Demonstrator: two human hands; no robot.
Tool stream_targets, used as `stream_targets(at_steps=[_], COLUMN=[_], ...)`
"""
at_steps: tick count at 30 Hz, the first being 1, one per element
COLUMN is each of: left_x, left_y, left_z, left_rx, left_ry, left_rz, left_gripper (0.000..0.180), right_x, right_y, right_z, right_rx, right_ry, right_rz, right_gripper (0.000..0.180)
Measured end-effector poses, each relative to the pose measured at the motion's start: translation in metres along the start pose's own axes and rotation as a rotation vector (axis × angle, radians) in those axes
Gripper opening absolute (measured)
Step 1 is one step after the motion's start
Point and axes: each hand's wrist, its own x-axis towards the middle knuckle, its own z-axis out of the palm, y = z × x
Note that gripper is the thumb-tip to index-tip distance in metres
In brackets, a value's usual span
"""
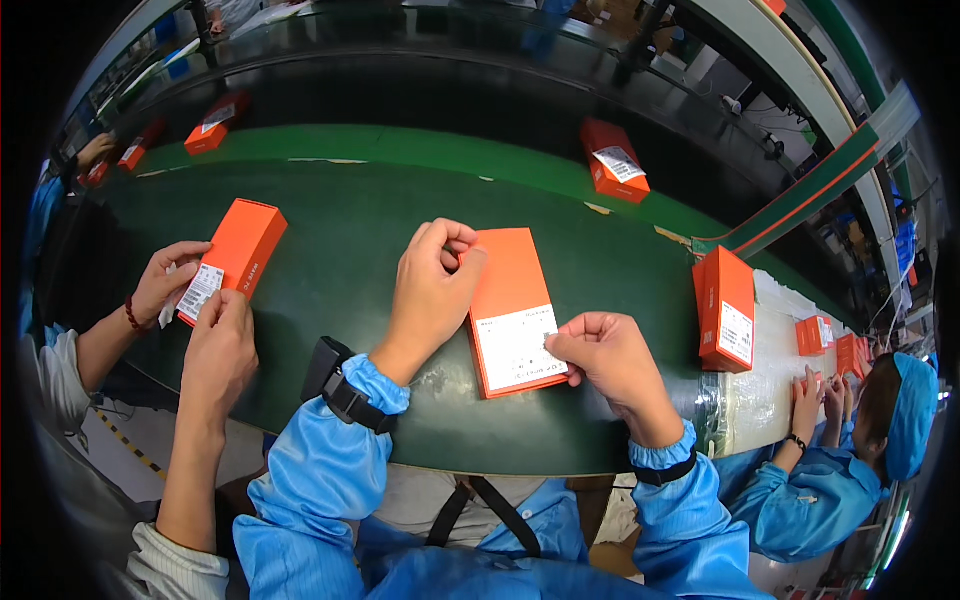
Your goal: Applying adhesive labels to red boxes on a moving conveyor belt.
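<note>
Orange box (512, 305): flat rectangular carton lying on the green belt (350, 250) at the near edge, directly before the person.
Label (517, 347): white rectangle on the carton's near end.
Left hand (432, 285): fingers curled, resting on the carton's left edge, steadying it.
Right hand (605, 352): fingertips pinched together on the label's right edge.
Neighbour's box (235, 255): same orange, white label, held in a co-worker's two hands at left.
Upright box (725, 308): stands on the belt at right, label facing out.
Far boxes: one at belt's far edge (613, 160), one at far left (215, 125).
Surface: curved dark green conveyor belt, factory line.
</note>
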Motion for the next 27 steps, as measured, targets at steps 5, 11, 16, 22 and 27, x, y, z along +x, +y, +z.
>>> stream_targets(at_steps=[5,11,16,22,27], left_x=[-0.008,-0.009,-0.007,0.008,0.015], left_y=[0.005,0.008,-0.006,-0.019,-0.038], left_z=[-0.007,-0.013,-0.015,0.005,-0.022], left_rx=[0.209,0.302,0.321,-0.016,-0.131], left_ry=[-0.185,-0.324,-0.257,0.033,0.181], left_rz=[0.079,0.116,0.117,-0.075,-0.117], left_gripper=[0.043,0.071,0.084,0.043,0.014], right_x=[-0.003,-0.010,-0.007,-0.030,-0.020], right_y=[0.001,-0.006,0.000,0.015,0.007], right_z=[-0.001,0.012,-0.006,0.043,0.043], right_rx=[-0.077,-0.590,-0.910,-0.741,-0.860], right_ry=[0.035,0.164,0.528,0.377,0.193], right_rz=[-0.027,-0.254,-0.373,-0.548,-0.396], right_gripper=[0.019,0.029,0.051,0.080,0.091])
